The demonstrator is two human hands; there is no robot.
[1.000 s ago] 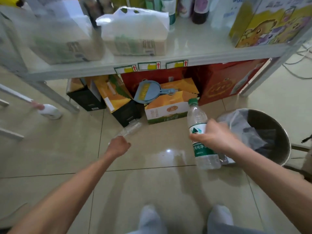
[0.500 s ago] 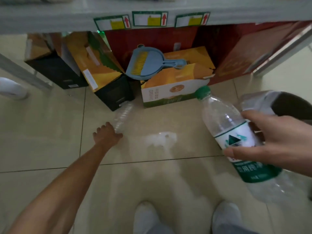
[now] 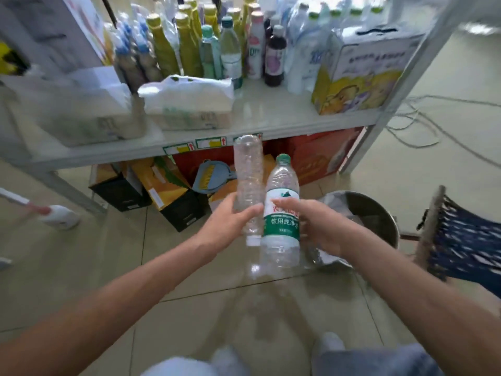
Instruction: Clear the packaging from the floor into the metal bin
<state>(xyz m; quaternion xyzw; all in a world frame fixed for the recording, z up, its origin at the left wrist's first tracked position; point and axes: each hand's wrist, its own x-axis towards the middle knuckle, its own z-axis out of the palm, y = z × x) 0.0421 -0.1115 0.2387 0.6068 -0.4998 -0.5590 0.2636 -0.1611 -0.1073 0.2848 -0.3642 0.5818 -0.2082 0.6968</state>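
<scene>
At the far left a white object (image 3: pixel 58 217) rests on the tiled floor (image 3: pixel 81 267) beside the slanted leg of the metal shelf (image 3: pixel 189 142), with bare tile open in front of it. Under the shelf stand black-and-orange cartons (image 3: pixel 173 196) and a blue dustpan (image 3: pixel 214 176); on the shelf edge above them are three small stickers (image 3: pixel 208 143) with red up-arrows, their print too small to read. The left hand (image 3: pixel 230 222) is wrapped around a clear, unlabelled plastic bottle (image 3: pixel 248 183), held upside down with its white cap at the bottom and its base reaching up to the shelf edge. Touching it on the right is a green-capped water bottle (image 3: pixel 282 213), upright, its red-and-green label carrying white Chinese characters that read 饮用纯净水 on the green band; the red brand mark above is partly covered. The right hand (image 3: pixel 315 226) grips this bottle around the label, fingers curled across its front. Both bottles hang in the air above the tiles, just left of the metal bin (image 3: pixel 379 213), which stands on the floor lined with a pale plastic bag (image 3: pixel 332 200); its open mouth is unobstructed. Right of the bin is a dark blue woven chair (image 3: pixel 461 240), near its rim. On the shelf stand many bottles (image 3: pixel 206 42) and a yellow cartoon-printed box (image 3: pixel 357 74). Cables (image 3: pixel 423 123) trail across the floor beyond the right shelf leg.
</scene>
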